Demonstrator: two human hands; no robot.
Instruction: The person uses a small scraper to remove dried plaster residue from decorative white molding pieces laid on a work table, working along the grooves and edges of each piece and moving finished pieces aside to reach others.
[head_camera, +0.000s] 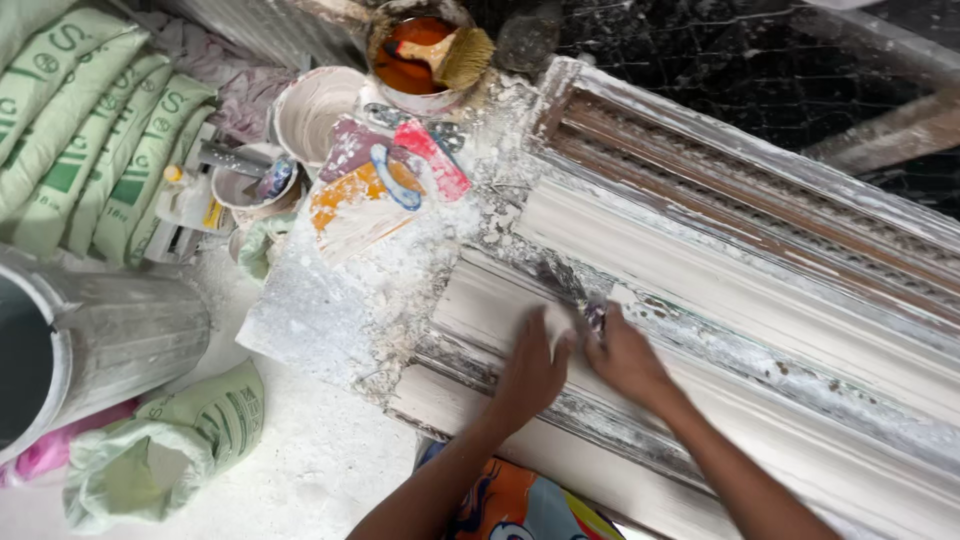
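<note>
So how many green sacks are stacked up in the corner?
4 stacked green sacks lean side by side at top left. A fifth, opened sack slumps on the floor below; more may be hidden.

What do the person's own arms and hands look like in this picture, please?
Both forearms are bare, with no sleeves in view. The left hand and the right hand wear no gloves, and no watch, ring or bracelet shows. Pale dust seems to cling to the fingers, though it is hard to tell.

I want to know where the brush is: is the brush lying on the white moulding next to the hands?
No, the brush rests in a bowl of orange-brown liquid far from both hands, beyond the moulding.
</note>
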